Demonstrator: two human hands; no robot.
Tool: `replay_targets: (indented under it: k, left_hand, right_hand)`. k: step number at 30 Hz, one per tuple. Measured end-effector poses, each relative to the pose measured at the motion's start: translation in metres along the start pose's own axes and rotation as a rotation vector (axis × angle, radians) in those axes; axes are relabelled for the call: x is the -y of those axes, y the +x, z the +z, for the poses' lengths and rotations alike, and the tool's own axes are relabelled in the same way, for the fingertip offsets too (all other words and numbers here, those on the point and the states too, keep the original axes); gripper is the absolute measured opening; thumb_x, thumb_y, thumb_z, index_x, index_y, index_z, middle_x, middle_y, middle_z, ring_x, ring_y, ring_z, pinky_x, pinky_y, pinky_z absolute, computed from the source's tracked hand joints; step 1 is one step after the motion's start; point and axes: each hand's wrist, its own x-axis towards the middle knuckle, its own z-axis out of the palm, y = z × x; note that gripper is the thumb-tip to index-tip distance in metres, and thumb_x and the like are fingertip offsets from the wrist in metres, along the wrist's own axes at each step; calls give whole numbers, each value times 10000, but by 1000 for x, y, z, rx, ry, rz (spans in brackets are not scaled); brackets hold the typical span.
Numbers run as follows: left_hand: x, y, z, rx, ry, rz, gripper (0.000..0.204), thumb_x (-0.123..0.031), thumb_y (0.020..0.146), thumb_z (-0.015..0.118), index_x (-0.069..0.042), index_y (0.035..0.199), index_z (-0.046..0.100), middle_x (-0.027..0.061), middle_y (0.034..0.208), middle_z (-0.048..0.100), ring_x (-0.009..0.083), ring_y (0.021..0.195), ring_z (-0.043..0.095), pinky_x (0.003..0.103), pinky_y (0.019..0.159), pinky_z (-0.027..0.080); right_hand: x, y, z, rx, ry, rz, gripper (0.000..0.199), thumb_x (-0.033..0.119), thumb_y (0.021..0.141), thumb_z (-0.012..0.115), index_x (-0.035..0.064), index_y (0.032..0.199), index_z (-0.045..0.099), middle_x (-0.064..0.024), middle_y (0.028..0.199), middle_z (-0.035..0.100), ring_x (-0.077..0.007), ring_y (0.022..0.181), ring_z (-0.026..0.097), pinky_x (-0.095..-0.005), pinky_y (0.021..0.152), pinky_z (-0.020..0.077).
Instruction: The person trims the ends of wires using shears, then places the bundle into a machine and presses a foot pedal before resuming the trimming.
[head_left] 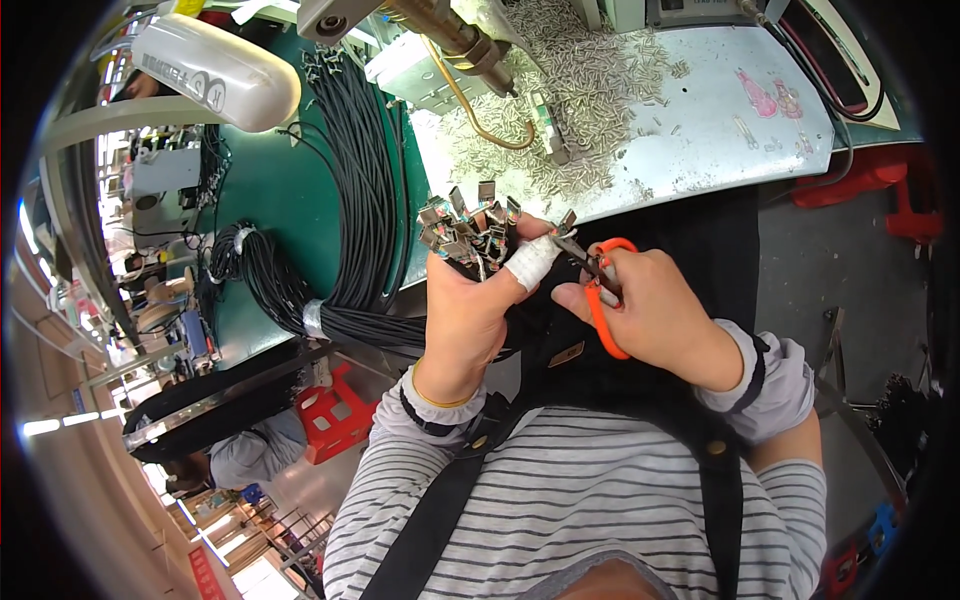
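The scissors [604,300] have glossy orange plastic handles and bare metal blades. The cable bundle [350,200] wears matt black rubbery sheathing, ending in shiny metal terminals [465,225]. White cloth-like tape [530,260] wraps one of the fingers. The tabletop [700,110] looks like scuffed pale metal, strewn with small bright metal offcuts [580,90].

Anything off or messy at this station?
Yes. Small metal offcuts are strewn loose across the grey tray, not contained. The left hand has white tape wrapped on its thumb while gripping the cable ends with metal terminals. The right hand holds orange-handled snips.
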Motion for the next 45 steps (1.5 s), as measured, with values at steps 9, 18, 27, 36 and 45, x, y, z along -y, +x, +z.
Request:
replay_targets:
  k: [9, 18, 27, 36, 45]
  left_hand:
    - [3, 39, -17, 171, -184, -298, 146, -28, 752, 597, -10, 886, 540, 5, 692, 502, 70, 506, 406, 207, 464, 324]
    - [-7, 81, -10, 130, -271, -301, 149, -52, 755, 603, -27, 877, 522, 3, 631, 453, 81, 467, 387, 214, 436, 312]
    - [-14, 90, -19, 143, -178, -316, 176, -57, 734, 627, -8, 862, 517, 32, 642, 498, 71, 439, 373, 210, 406, 303]
    - [-12, 87, -17, 156, -191, -215, 179, -39, 729, 627, 15, 858, 517, 53, 648, 514, 66, 438, 372, 205, 400, 296]
    - [-12, 87, -16, 178, -127, -186, 156, -42, 757, 592, 22, 884, 527, 50, 669, 520, 61, 440, 362, 200, 408, 290]
  right_hand:
    - [7, 5, -16, 362, 723, 514, 281, 217, 860, 508, 37, 646, 476, -29, 481, 503, -84, 382, 474, -179, 345, 323]
    - [-2, 76, -29, -222, 502, 174, 199, 203, 854, 502, 4, 862, 495, -12, 557, 491, -72, 382, 452, -181, 351, 334]
    - [-8, 92, -27, -98, 535, 225, 158, 163, 842, 522, 11, 878, 499, 19, 538, 419, -56, 376, 393, -201, 351, 324]
    - [-7, 94, -29, -55, 602, 232, 123, 138, 848, 501, 19, 881, 498, 28, 547, 417, -47, 388, 386, -195, 358, 327]
    - [-8, 92, -26, -106, 549, 203, 120, 143, 853, 484, 23, 857, 489, 26, 539, 410, -49, 381, 379, -194, 362, 332]
